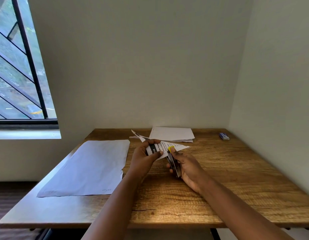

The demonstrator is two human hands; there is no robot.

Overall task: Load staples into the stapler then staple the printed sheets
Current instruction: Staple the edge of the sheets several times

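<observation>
Stapler (173, 163), gripped in the right hand (188, 168), bites the printed sheets (160, 148) pinched by the left hand (144, 157). Stapling appears underway; next, a firm squeeze. Staple box (224, 136) sits at two o'clock.

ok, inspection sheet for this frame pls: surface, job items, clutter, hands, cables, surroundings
Surface: wooden table, set in a wall corner.
Job's things: printed sheets held above the table; stapler with a yellow tip at their edge; small blue box, maybe staples, far right by the wall.
Clutter: large sheet lying flat on the left; paper stack at the back.
Hands: left hand grips the printed sheets; right hand grips the stapler.
Cables: nothing seen.
Surroundings: barred window on the left, plain walls behind and to the right.
</observation>
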